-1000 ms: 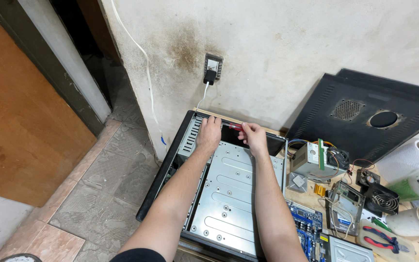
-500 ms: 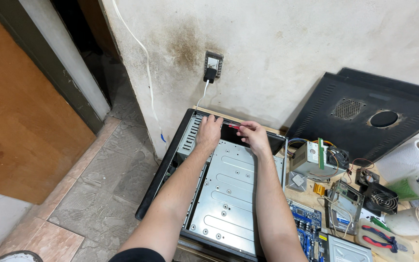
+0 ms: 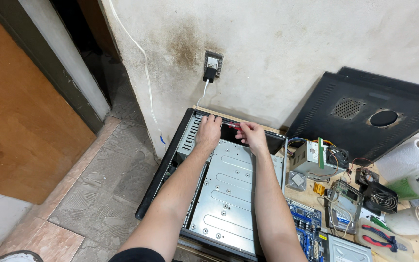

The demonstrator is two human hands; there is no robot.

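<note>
Nothing moved: both hands stay inside case (image 3: 229, 194) by stained wall (image 3: 287, 53).

one computer case (image 3: 229, 194), two black side panels (image 3: 364, 111), two fans (image 3: 377, 191), one pliers (image 3: 381, 238)

The computer case (image 3: 229, 194) is bare, dull grey sheet metal with a black frame; the side panel (image 3: 364, 116) is matt black metal. The wall (image 3: 277, 43) is rough, stained plaster; the floor (image 3: 98, 194) is textured grey tile.
</note>
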